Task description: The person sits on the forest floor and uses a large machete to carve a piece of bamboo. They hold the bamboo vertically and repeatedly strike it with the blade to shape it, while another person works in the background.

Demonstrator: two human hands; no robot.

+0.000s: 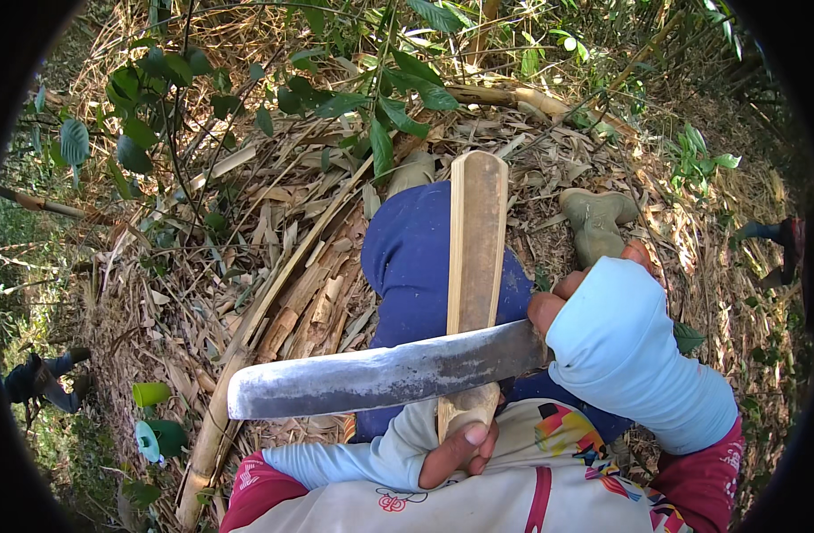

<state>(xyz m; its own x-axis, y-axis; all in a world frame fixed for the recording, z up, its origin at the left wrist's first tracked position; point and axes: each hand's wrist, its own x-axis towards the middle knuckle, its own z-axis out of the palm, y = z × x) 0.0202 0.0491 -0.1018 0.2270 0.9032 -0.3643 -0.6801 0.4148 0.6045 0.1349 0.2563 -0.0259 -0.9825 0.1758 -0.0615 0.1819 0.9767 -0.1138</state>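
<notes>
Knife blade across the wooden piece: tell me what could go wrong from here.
The knife blade crosses the wooden piece close to the left hand, whose thumb is bare, so a slip could cut it. A blue-clad leg shows behind both, so a glancing stroke might reach it.

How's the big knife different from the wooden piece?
The knife has a grey metal blade, but the wooden piece is pale brown. The knife lies mostly sideways; the wooden piece points up the picture. The right hand holds the knife, and the left hand holds the wooden piece. Both are long.
</notes>
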